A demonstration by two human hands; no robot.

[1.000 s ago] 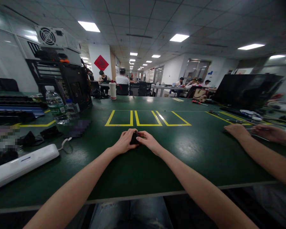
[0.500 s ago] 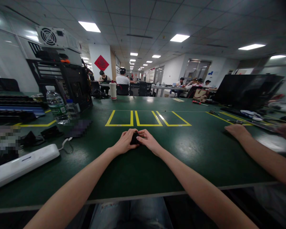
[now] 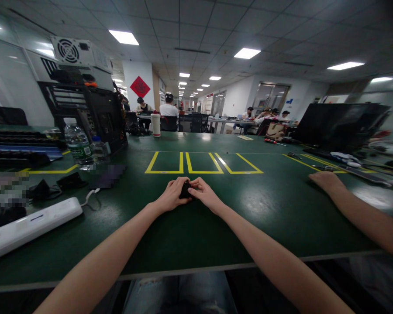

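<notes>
Between my two hands, on the green tabletop point(image 3: 170, 240), is a small black object point(image 3: 185, 190) whose kind I cannot make out. My left hand point(image 3: 173, 194) curls round its left side, thumb below and fingers over the top. From the right, my right hand point(image 3: 205, 194) pinches it with fingers and thumb. Much of the object is hidden by the fingers. Just beyond my hands, yellow tape point(image 3: 183, 163) marks several open-topped shapes on the table.
A white power strip point(image 3: 36, 229), black pieces point(image 3: 72, 181) and water bottles point(image 3: 78, 144) stand left, before an open computer case point(image 3: 101, 115). A co-worker's arm point(image 3: 353, 207) rests at right, near tools and a monitor point(image 3: 340, 126). A white cup point(image 3: 156, 124) stands at the back.
My hands and the black object look nearly unmoved. At the far right, the co-worker's second hand has gone out of view.
</notes>
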